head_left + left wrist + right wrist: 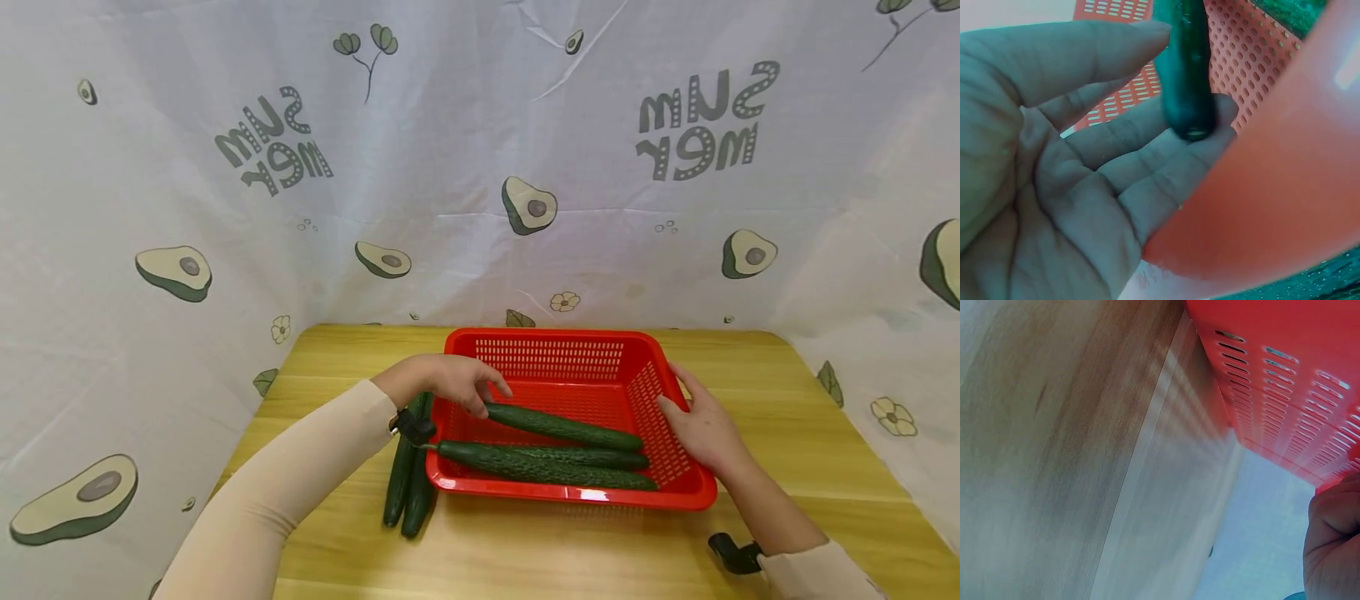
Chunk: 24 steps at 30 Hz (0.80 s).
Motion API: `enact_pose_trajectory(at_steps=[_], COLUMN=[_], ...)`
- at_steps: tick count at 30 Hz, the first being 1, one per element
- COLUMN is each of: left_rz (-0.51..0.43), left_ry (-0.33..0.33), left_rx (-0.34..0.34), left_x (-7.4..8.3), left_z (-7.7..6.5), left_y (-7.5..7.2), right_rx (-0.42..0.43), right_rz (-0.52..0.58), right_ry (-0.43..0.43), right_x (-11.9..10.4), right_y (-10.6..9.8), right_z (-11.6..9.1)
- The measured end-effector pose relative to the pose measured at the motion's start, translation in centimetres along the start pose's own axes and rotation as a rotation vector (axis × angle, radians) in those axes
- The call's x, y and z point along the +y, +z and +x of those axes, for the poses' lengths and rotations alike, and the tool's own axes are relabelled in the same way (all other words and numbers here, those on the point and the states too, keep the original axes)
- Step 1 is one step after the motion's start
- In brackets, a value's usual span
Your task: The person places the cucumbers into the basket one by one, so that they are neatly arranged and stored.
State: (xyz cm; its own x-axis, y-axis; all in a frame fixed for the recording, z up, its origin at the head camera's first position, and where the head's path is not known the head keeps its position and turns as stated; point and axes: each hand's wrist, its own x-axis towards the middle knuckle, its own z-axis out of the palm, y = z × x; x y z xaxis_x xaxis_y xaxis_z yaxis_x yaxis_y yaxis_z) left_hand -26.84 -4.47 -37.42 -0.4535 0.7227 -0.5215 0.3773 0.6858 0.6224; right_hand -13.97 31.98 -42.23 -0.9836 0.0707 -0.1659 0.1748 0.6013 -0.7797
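Observation:
A red plastic basket with slotted walls sits on the wooden table. Three long green cucumbers lie in it, side by side and slightly slanted. My left hand reaches over the basket's left side and holds the left end of the rearmost cucumber. In the left wrist view, the thumb is against one side of this cucumber and the fingers pass behind its blunt tip. On the opposite side, my right hand grips the basket's right rim, thumb on the inner side. The right wrist view shows part of that hand beside the slotted wall.
Two more cucumbers lie on the table just left of the basket, partly hidden by the left wrist. Behind the table hangs a pale curtain printed with avocados, and it also runs along both sides.

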Motion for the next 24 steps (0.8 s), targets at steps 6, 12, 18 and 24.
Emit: enact_pose_trajectory(at_steps=[6,12,18,24], left_rz=[-0.054,-0.051,-0.013,-0.014], left_ry=[-0.007,0.003,0.006,0.076], left_rx=[-0.039,-0.034,-0.040,-0.049], left_x=[0.3,0.4,1.0,3.3], left_z=[0.0,0.1,0.3,0.9], left_y=[0.0,-0.1,-0.5,-1.5], right_rx=[-0.002,-0.001,0.001,0.003], right_rz=[0.016,0.015,-0.002,-0.007], right_ry=[0.000,0.002,0.006,0.010], right_x=[-0.1,-0.1,-0.1,-0.1], right_y=[-0.1,0.0,-0.1,0.0], right_z=[0.0,0.0,-0.1,-0.1])
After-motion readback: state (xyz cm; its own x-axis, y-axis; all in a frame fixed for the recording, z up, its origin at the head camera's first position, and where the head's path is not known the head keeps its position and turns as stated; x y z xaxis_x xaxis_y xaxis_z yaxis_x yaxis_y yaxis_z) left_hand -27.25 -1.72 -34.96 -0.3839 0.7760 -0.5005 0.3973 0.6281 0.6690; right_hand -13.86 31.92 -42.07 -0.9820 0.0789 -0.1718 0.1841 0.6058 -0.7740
